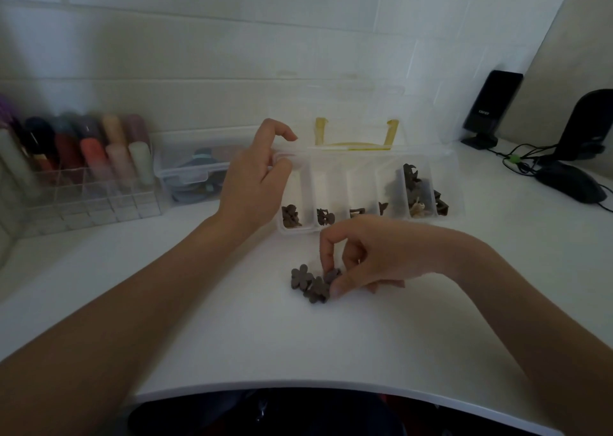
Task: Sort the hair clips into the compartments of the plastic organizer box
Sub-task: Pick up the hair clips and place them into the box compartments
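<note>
A clear plastic organizer box with several long compartments lies open on the white desk, its lid up against the wall. Brown hair clips sit at the near ends of the compartments, and the rightmost one holds a pile. A small heap of brown flower-shaped clips lies in front of the box. My right hand pinches one clip of that heap between thumb and forefinger. My left hand hovers at the box's left end, fingers loosely curled and apart, holding nothing.
At the left stands a clear acrylic rack of coloured tubes, with a closed clear latch box beside it. Two black speakers, cables and a black mouse occupy the far right. The desk's curved front edge is near me.
</note>
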A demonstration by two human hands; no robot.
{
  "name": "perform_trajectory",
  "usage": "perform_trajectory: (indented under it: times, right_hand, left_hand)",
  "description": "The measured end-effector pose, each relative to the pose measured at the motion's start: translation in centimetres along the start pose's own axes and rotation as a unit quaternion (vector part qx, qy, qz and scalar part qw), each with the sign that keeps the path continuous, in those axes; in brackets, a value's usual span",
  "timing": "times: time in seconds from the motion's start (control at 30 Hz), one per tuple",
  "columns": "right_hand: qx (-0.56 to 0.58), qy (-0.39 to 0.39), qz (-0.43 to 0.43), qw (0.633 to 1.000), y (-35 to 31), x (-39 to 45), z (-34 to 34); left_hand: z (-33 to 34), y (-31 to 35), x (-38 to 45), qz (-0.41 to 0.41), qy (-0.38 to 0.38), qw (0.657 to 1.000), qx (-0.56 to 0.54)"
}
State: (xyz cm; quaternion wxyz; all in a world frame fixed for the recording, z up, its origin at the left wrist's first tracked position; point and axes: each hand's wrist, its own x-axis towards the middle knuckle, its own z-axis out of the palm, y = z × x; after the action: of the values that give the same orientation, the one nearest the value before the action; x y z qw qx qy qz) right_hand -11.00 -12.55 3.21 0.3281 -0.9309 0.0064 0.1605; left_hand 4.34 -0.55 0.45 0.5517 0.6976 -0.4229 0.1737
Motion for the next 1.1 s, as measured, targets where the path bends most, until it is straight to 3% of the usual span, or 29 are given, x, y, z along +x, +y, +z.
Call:
perform_trajectory:
  times: [0.17,0.4,0.7,0.8,0.97,1.03,1.1]
  right_hand:
    - [0.042,0.099,-0.063,0.992,-0.2,0.1,0.0]
    - [0.097,0.315,-0.182,0.927,0.1,1.2,0.6]
    - [0.098,0.451,-0.224,0.859,-0.4,1.8,1.5]
    - [0.036,0.490,-0.232,0.839,-0.3,1.9,1.9]
    - [-0.204,0.501,-0.233,0.809,1.0,3.7,2.2]
    - [-0.218,0.508,-0.235,0.799,1.0,3.7,2.2]
    - [-0.195,0.494,-0.240,0.812,0.8,2.9,2.1]
  left_hand:
    - [0.1,0.0,0.0,-0.004,-0.002,1.000,0.004]
    - [0.1,0.0,0.0,0.000,0.001,1.000,0.004]
    - [0.3,0.4,-0.2,0.002,0.001,1.000,0.012]
    - [0.5,0.7,-0.4,0.014,-0.003,1.000,0.015]
    - [0.7,1.3,-0.6,0.043,-0.007,0.999,0.019]
    - [0.7,1.3,-0.6,0.043,-0.010,0.999,0.018]
    - [0.7,1.2,-0.5,0.041,-0.015,0.999,0.020]
